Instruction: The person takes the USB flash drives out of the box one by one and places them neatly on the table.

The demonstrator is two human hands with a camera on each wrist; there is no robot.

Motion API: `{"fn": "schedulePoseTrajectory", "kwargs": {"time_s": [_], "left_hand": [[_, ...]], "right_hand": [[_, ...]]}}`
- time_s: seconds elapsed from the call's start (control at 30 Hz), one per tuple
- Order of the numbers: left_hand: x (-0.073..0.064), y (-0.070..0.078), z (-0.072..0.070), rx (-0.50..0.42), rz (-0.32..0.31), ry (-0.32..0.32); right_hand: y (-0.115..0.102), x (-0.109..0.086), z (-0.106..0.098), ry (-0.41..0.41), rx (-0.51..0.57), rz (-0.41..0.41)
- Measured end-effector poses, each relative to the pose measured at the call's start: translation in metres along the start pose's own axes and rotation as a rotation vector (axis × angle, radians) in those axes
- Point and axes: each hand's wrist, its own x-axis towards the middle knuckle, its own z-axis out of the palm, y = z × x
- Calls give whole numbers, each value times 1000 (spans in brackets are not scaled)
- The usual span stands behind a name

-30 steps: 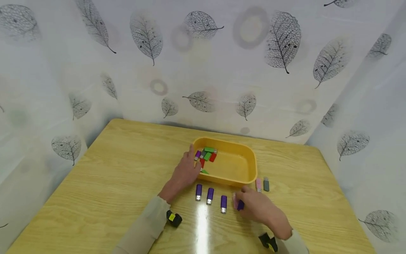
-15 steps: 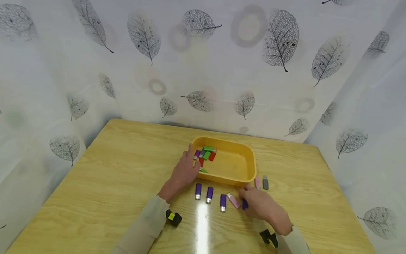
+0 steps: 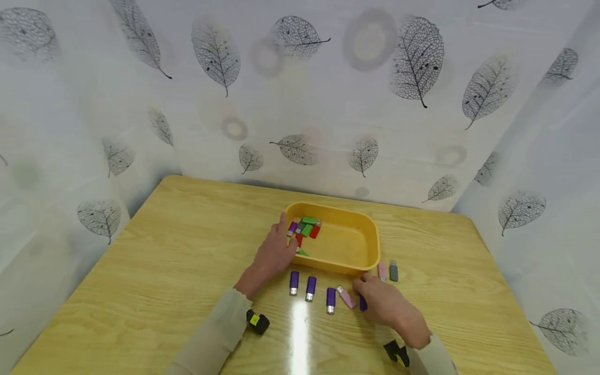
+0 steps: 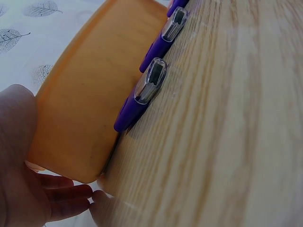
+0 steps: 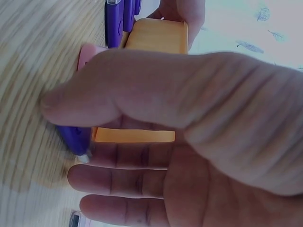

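My left hand (image 3: pixel 272 252) holds the left end of the yellow plastic tray (image 3: pixel 344 244), its thumb over the near rim and fingers along the end wall. My right hand (image 3: pixel 386 304) pinches a purple USB stick (image 5: pixel 75 138) between thumb and fingers, low at the table; the thumb hides part of it. Just left of it, a pink USB stick (image 3: pixel 347 297) lies slanted on the wood. Three purple USB sticks, the left one (image 3: pixel 294 281), the middle one (image 3: pixel 311 287) and the right one (image 3: pixel 330 298), lie in a row before the tray, metal plugs toward me.
Inside the tray's left end are several USB sticks, among them a green one (image 3: pixel 309 221) and a red one (image 3: pixel 315 232). Right of the tray lie another pink stick (image 3: pixel 382 270) and a grey stick (image 3: pixel 394 271). A leaf-patterned curtain (image 3: pixel 300 104) surrounds the wooden table (image 3: pixel 197 229).
My right hand has shifted slightly right with the purple USB stick, away from the pink one, which now lies slanted and uncovered. My left hand stays on the tray.
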Motion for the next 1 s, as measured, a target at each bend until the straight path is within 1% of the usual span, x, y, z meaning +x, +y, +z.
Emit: {"fn": "schedulePoseTrajectory", "kwargs": {"time_s": [0.27,0.57,0.8,0.93,1.0], "left_hand": [[-1,0,-1,0,0,2],[0,-3,0,3,5,-1],[-1,-1,-2,2,0,-6],[-2,0,-2,1,-5,-5],[-1,1,-2,1,-6,-9]], "right_hand": [[-1,1,1,-13,3,2],[-1,0,2,-1,-6,-11],[-1,0,-7,-20,56,-30],[0,0,-15,15,90,-78],[0,0,-18,31,113,-84]]}}
